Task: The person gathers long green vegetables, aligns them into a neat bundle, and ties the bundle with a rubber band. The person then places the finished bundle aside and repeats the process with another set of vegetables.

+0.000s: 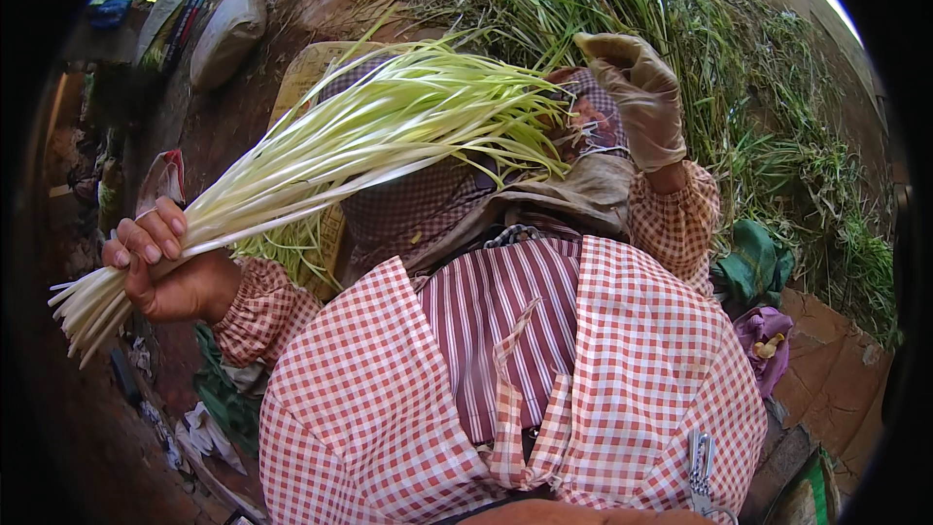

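My left hand [175,270], bare, grips a bunch of long, pale blanched chives [357,138] near its white stalk ends. The cut ends stick out beyond my fist at lower left. The yellow-green leaf tips fan out to the right above my lap. My right hand [645,106], in a loose translucent glove, is raised to the right of the leaf tips, apart from them. Nothing shows in it; the glove hides how its fingers are set. More pale green leaves [291,248] lie beneath the bunch, by my left forearm.
A large heap of green grass-like leaves [700,80] spreads across the upper right. A yellowish printed sheet [306,76] lies beside my checked-cloth knee. Cardboard [831,364], a purple cloth [762,346] and a green cloth [751,262] are at right. A pale wrapped bundle [229,36] stands upper left.
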Demonstrator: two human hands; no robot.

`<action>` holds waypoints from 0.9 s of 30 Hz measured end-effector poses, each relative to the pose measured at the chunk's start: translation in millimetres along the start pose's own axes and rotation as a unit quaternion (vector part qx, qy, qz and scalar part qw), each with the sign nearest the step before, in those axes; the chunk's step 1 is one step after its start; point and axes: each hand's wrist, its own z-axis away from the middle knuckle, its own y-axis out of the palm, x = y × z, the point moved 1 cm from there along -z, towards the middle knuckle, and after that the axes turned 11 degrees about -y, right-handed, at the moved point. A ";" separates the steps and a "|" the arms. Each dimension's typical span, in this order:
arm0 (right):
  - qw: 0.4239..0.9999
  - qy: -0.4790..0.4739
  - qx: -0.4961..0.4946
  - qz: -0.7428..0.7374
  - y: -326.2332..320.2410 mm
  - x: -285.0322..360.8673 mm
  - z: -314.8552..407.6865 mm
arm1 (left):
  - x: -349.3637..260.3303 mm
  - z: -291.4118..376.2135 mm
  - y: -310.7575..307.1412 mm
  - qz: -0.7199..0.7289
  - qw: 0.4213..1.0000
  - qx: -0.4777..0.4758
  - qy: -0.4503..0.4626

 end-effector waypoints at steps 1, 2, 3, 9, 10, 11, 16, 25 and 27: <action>0.997 -0.052 0.064 0.002 31.9 10.8 -0.6 | 0.5 -1.0 6.9 -0.001 1.000 0.003 0.000; 0.986 -0.115 0.119 0.023 60.2 23.3 1.6 | 1.7 -0.9 13.6 -0.002 1.000 0.006 -0.001; 0.969 -0.144 0.192 0.063 86.4 35.6 4.5 | 2.0 -1.3 20.9 -0.011 1.000 0.015 0.000; 0.971 -0.127 0.194 0.054 151.6 70.5 -1.0 | 2.4 -4.9 58.3 -0.066 0.995 0.074 -0.003; 0.971 -0.123 0.194 0.059 154.9 70.7 -1.8 | 2.3 -5.2 62.1 -0.071 0.994 0.082 -0.004; 0.971 -0.116 0.198 0.064 156.7 70.2 -2.0 | 2.4 -5.1 66.6 -0.079 0.993 0.083 -0.001; 0.970 -0.129 0.202 0.036 160.3 60.8 0.1 | 7.2 -1.0 79.6 -0.111 0.989 0.096 0.019; 0.886 0.171 0.206 -0.379 99.3 55.1 1.0 | 4.7 4.7 62.6 -0.082 0.995 0.048 0.001; 0.869 0.004 0.130 -0.478 95.6 57.2 -3.2 | 6.3 4.9 58.8 -0.070 0.997 0.039 -0.002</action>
